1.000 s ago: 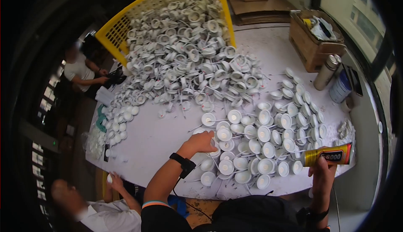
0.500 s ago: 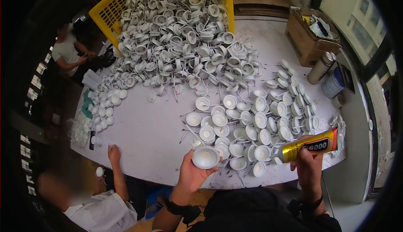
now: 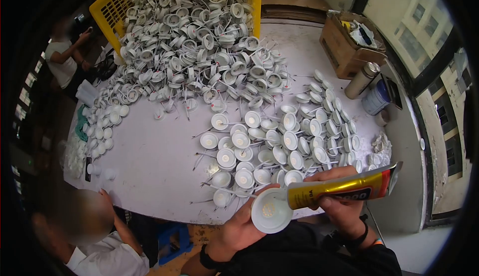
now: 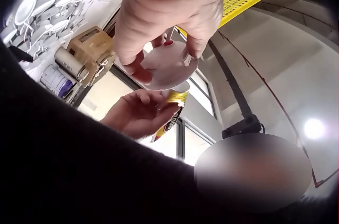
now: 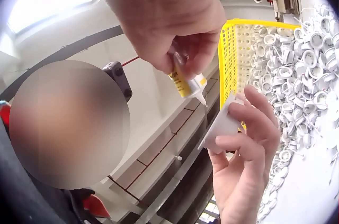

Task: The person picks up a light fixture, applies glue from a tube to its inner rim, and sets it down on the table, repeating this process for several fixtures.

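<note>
My left hand grips a round white downlight by its rim, the dotted LED centre facing up toward the head camera. In my right hand is a yellow, black and red glue tube marked 8000. The tube's shoulder end overlaps the downlight's right rim in the head view. From the right wrist, a bare pointed nozzle shows close beside the downlight, pointing down toward it. Several more white downlights with cable tails lie in front of both hands.
A yellow crate spills a heap of white housings over the table's back. White domed pieces lie at left. A carton, steel flask and blue tub stand right. Another person sits at lower left.
My left hand has picked up a downlight from the group and brought it back and right, near my body. The right hand has moved the glue tube left and down, against it in view.
</note>
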`<state>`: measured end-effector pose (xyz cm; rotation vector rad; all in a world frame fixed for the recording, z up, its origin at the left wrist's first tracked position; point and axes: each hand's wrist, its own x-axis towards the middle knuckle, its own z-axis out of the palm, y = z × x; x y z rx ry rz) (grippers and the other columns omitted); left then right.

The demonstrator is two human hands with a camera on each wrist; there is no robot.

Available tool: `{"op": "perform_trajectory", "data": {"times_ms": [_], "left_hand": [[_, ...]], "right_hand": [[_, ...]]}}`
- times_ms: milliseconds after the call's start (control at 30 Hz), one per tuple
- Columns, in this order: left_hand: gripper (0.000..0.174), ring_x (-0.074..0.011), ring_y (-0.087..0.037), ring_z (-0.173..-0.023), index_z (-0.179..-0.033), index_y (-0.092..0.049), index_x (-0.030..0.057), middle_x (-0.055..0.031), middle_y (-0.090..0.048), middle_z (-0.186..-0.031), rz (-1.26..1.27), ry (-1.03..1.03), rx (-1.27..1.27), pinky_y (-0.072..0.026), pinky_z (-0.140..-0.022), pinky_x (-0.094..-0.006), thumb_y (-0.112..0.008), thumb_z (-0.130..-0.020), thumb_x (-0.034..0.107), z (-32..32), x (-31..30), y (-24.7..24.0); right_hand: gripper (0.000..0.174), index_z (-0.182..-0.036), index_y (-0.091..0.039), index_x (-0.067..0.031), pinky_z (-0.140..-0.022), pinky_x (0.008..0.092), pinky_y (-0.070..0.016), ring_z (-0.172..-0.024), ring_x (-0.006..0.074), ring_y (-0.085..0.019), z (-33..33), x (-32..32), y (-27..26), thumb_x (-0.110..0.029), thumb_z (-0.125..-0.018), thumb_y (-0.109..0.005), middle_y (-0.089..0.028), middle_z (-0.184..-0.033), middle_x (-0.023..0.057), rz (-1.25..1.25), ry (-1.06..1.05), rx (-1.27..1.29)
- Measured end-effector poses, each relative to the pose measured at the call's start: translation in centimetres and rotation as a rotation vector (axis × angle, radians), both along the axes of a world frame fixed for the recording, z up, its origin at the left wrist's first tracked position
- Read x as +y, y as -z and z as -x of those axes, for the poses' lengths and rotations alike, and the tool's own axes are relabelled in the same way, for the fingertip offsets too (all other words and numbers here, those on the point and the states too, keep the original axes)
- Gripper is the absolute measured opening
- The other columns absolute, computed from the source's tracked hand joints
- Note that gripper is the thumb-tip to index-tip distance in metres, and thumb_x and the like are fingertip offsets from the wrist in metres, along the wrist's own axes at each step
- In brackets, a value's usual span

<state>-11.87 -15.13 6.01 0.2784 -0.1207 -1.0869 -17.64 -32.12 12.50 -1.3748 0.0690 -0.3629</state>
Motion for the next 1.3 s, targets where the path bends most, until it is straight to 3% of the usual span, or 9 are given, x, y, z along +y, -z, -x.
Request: {"op": "perform_trajectory", "data": {"times_ms": [33, 233, 667, 767, 833, 933, 1000, 1167, 1300], "left_hand": [[0.057, -0.0217, -0.030, -0.116, -0.125, -0.020, 0.0023, -0.0117, -0.030, -0.124, -0.017, -0.023, 0.033, -0.0260, -0.095, -0.0367, -0.040, -0.083, 0.034, 0.3, 0.0, 0.6], [0.060, -0.0279, -0.029, -0.116, -0.125, -0.022, 0.0064, -0.0141, -0.027, -0.127, -0.137, -0.003, 0.029, -0.0269, -0.094, -0.0422, -0.037, -0.081, 0.044, 0.4, 0.1, 0.9], [0.061, -0.0218, -0.033, -0.114, -0.124, -0.019, 0.0033, -0.0121, -0.031, -0.123, -0.009, 0.008, 0.091, -0.0296, -0.094, -0.0368, -0.041, -0.082, 0.040, 0.6, -0.2, 0.3], [0.062, -0.0218, -0.034, -0.113, -0.125, -0.018, 0.0029, -0.0122, -0.031, -0.123, -0.040, -0.002, 0.054, -0.0299, -0.093, -0.0369, -0.041, -0.081, 0.041, 0.6, -0.4, 0.0], [0.061, -0.0263, -0.029, -0.117, -0.126, -0.020, 0.0074, -0.0120, -0.027, -0.127, -0.068, 0.018, -0.039, -0.0269, -0.094, -0.0433, -0.036, -0.081, 0.046, 0.6, -0.4, 0.2], [0.062, -0.0261, -0.029, -0.116, -0.126, -0.020, 0.0073, -0.0115, -0.028, -0.127, -0.101, 0.052, -0.003, -0.0283, -0.093, -0.0431, -0.035, -0.081, 0.047, 0.7, -0.3, 0.5], [0.062, -0.0262, -0.030, -0.116, -0.126, -0.021, 0.0072, -0.0116, -0.028, -0.127, -0.089, 0.048, -0.004, -0.0296, -0.092, -0.0434, -0.034, -0.081, 0.048, 0.7, -0.1, 0.9], [0.061, -0.0273, -0.032, -0.114, -0.126, -0.022, 0.0068, -0.0120, -0.029, -0.126, -0.154, 0.008, -0.072, -0.0338, -0.088, -0.0446, -0.032, -0.081, 0.048, 0.8, -0.2, 0.4], [0.062, -0.0215, -0.036, -0.112, -0.124, -0.020, 0.0021, -0.0118, -0.033, -0.122, -0.068, -0.026, 0.054, -0.0319, -0.092, -0.0365, -0.043, -0.081, 0.039, 0.5, 0.3, 0.1]], "right_hand": [[0.030, -0.093, -0.045, 0.0024, -0.076, 0.0288, -0.0438, -0.086, 0.0203, -0.055, 0.1, 0.0, -0.3, -0.007, -0.070, -0.062, -0.056, -0.091, 0.0171, -0.008, -0.010, 0.025], [0.023, -0.088, -0.052, 0.0021, -0.075, 0.0282, -0.0442, -0.085, 0.0189, -0.055, -0.2, 0.1, -1.4, -0.002, -0.068, -0.061, -0.056, -0.093, 0.0148, 0.045, -0.017, 0.104], [0.022, -0.089, -0.054, 0.0012, -0.074, 0.0266, -0.0438, -0.084, 0.0169, -0.055, -0.8, 0.3, -0.7, -0.001, -0.068, -0.061, -0.056, -0.092, 0.0133, 0.080, -0.026, 0.107], [0.037, -0.094, -0.038, 0.0010, -0.057, 0.0248, -0.0478, -0.071, 0.0176, -0.056, -0.8, 0.1, -0.4, -0.014, -0.070, -0.063, -0.053, -0.090, 0.0211, 0.235, -0.058, 0.045], [0.024, -0.091, -0.053, 0.0006, -0.075, 0.0265, -0.0434, -0.086, 0.0177, -0.054, -0.7, 0.3, -0.9, 0.000, -0.069, -0.060, -0.056, -0.091, 0.0130, 0.071, -0.095, 0.112], [0.028, -0.096, -0.051, -0.0007, -0.075, 0.0262, -0.0431, -0.088, 0.0178, -0.053, -0.3, 0.9, -0.4, 0.001, -0.069, -0.060, -0.055, -0.094, 0.0123, 0.102, -0.082, 0.031], [0.031, -0.098, -0.049, -0.0018, -0.076, 0.0260, -0.0431, -0.089, 0.0175, -0.053, 0.0, 0.1, 0.0, 0.000, -0.070, -0.061, -0.054, -0.097, 0.0112, 0.241, -0.204, 0.051], [0.033, -0.097, -0.050, -0.0034, -0.073, 0.0261, -0.0446, -0.086, 0.0175, -0.055, -0.2, 0.1, -0.6, -0.003, -0.067, -0.064, -0.055, -0.095, 0.0091, 0.477, -0.061, 0.007], [0.031, -0.094, -0.053, -0.0048, -0.067, 0.0259, -0.0460, -0.080, 0.0185, -0.057, -0.2, -0.7, -1.6, -0.005, -0.066, -0.066, -0.057, -0.089, 0.0077, 0.705, -0.015, 0.069]]}}
